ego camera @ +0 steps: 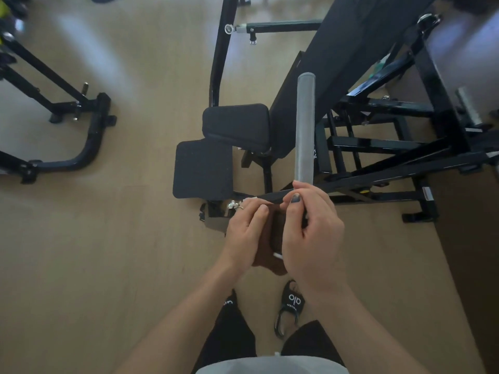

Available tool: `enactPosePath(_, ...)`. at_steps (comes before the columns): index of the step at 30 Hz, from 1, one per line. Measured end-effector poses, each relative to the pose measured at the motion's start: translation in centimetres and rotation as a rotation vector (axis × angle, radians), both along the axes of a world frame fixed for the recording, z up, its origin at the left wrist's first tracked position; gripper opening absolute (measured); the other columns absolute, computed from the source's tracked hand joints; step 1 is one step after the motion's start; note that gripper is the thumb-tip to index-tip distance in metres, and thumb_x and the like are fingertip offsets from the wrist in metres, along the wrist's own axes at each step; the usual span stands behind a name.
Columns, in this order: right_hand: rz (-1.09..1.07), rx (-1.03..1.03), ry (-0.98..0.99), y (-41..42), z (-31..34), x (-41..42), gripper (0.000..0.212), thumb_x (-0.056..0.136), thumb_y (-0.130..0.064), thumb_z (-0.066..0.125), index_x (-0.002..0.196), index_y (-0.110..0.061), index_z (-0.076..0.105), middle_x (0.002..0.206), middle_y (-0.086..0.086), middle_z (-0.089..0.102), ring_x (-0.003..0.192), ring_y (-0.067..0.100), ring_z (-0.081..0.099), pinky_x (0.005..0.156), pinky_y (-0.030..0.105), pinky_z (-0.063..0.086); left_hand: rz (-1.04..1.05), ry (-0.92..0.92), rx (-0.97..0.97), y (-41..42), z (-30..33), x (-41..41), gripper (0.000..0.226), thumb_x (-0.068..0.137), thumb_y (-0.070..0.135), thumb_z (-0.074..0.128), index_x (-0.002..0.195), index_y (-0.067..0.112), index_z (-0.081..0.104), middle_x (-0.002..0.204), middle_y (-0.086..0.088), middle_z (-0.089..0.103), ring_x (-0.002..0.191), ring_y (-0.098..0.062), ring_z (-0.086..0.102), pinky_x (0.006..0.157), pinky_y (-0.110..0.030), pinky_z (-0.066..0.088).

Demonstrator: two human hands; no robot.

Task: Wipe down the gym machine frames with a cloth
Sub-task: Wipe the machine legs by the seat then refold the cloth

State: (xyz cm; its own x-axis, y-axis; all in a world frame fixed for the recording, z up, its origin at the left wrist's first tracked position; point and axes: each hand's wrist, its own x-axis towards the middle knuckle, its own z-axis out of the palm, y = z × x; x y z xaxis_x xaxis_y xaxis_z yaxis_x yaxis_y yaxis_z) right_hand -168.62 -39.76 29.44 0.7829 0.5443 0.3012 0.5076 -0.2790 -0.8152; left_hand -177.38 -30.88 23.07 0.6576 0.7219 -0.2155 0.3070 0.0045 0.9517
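Cloth (270, 238): dark brown, held between both hands in the middle of the view, above the floor and just in front of the machine; a small white tag shows at its lower edge.
Left hand (244, 233): fingers curled round the left side of the cloth, thumb lying along its top.
Right hand (310, 233): fingers and thumb curled over the right side of the cloth; fingertips sit at the base of the grey handle.
Grey handle (305, 128): a textured bar rising straight away from the right hand, its far end capped.
Gym machine frame (378, 147): glossy black square tubing to the right of the handle, with a long black back pad (351, 49) running toward the top.
Seat pads: a black cushion (237, 125) and a flat textured plate (204, 168) just beyond the left hand.
Second frame (81, 122): black tubes at the left, well apart.
Floor (108, 252): pale wood.
Feet: black socks (293, 300) with white lettering below the hands.
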Motion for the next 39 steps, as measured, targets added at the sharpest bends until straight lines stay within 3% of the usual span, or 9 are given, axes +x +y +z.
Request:
enactPosePath(5, -0.063, -0.023, -0.069, 0.0, -0.1, -0.5, 0.022, 0.103, -0.019, 0.046, 0.097, -0.011, 0.066, 0.095, 0.000, 0.069, 0.093, 0.016, 0.068, 0.084, 0.043, 0.061, -0.023, 0.137, -0.092, 2.6, -3.5, -1.4, 0.024, 0.108, 0.038, 0.039, 0.100, 0.041, 0.061, 0.112, 0.007, 0.058, 0.105, -0.009, 0.056, 0.092, -0.029, 0.045)
enactPosePath(8, -0.099, -0.104, -0.136, 0.4, 0.4, -1.0, 0.019, 0.103, -0.018, 0.048, 0.097, -0.011, 0.064, 0.090, -0.001, 0.066, 0.085, 0.014, 0.066, 0.076, 0.039, 0.061, -0.106, 0.221, -0.090, 4.0, -4.5, -1.9, 0.025, 0.110, 0.034, 0.036, 0.103, 0.035, 0.060, 0.108, 0.008, 0.054, 0.102, -0.007, 0.053, 0.086, -0.023, 0.041)
enactPosePath(12, -0.132, -0.289, -0.329, 1.3, 1.2, -2.7, 0.020, 0.102, -0.022, 0.051, 0.097, -0.009, 0.066, 0.081, 0.003, 0.066, 0.078, 0.020, 0.064, 0.072, 0.043, 0.059, -0.125, 0.159, -0.003, 3.9, -5.0, -2.2, 0.027, 0.108, 0.034, 0.036, 0.105, 0.028, 0.062, 0.108, 0.011, 0.054, 0.107, -0.008, 0.050, 0.104, -0.038, 0.040)
enactPosePath(16, -0.181, -0.387, -0.518, 2.3, 1.0, -5.2, 0.015, 0.098, -0.019, 0.062, 0.094, -0.009, 0.072, 0.080, 0.006, 0.071, 0.083, 0.026, 0.065, 0.084, 0.043, 0.056, -0.167, 0.046, 0.008, 2.0, -2.3, -1.6, 0.027, 0.106, 0.047, 0.038, 0.112, 0.034, 0.061, 0.115, 0.016, 0.054, 0.112, -0.012, 0.053, 0.100, -0.043, 0.047)
enactPosePath(20, -0.386, -0.423, -0.595, 3.6, 0.6, -5.3, 0.017, 0.100, -0.020, 0.062, 0.089, -0.012, 0.072, 0.074, 0.004, 0.071, 0.072, 0.022, 0.066, 0.071, 0.036, 0.056, -0.232, -0.037, 0.056, 2.0, -2.0, -1.9, 0.021, 0.108, 0.042, 0.040, 0.115, 0.039, 0.060, 0.114, 0.020, 0.054, 0.111, -0.007, 0.055, 0.094, -0.042, 0.050)
enactPosePath(25, -0.392, -0.448, -0.680, 3.7, -0.2, -5.0, 0.022, 0.104, -0.021, 0.059, 0.088, -0.011, 0.070, 0.071, 0.005, 0.069, 0.068, 0.022, 0.064, 0.065, 0.037, 0.056, -0.181, -0.002, 0.070, 3.5, -6.0, -2.5, 0.027, 0.104, 0.043, 0.033, 0.111, 0.038, 0.058, 0.113, 0.016, 0.053, 0.109, -0.013, 0.053, 0.095, -0.039, 0.049)
enactPosePath(29, -0.395, -0.440, -0.693, 3.7, -0.6, -5.0, 0.024, 0.104, -0.022, 0.058, 0.087, -0.011, 0.071, 0.070, 0.005, 0.068, 0.067, 0.022, 0.063, 0.064, 0.039, 0.056, -0.107, 0.100, 0.045, 5.3, -10.6, -4.0, 0.023, 0.110, 0.032, 0.033, 0.113, 0.038, 0.056, 0.117, 0.007, 0.054, 0.109, -0.014, 0.053, 0.095, -0.022, 0.044)
enactPosePath(33, -0.388, -0.414, -0.722, 3.6, -0.7, -4.9, 0.022, 0.102, -0.020, 0.060, 0.084, -0.012, 0.069, 0.067, 0.003, 0.065, 0.067, 0.022, 0.062, 0.067, 0.039, 0.056, -0.024, 0.258, -0.060, 6.9, -13.3, -4.7, 0.025, 0.111, 0.028, 0.034, 0.121, 0.027, 0.057, 0.119, 0.006, 0.051, 0.102, -0.003, 0.053, 0.079, 0.000, 0.038)
enactPosePath(39, -0.359, -0.348, -0.679, 3.5, -0.5, -5.1, 0.024, 0.103, -0.023, 0.060, 0.085, -0.011, 0.070, 0.069, 0.005, 0.068, 0.069, 0.023, 0.065, 0.069, 0.039, 0.059, 0.050, 0.157, -0.112, 4.5, -10.2, -4.4, 0.022, 0.110, 0.027, 0.037, 0.119, 0.032, 0.057, 0.117, 0.013, 0.049, 0.109, -0.008, 0.053, 0.082, -0.004, 0.046)
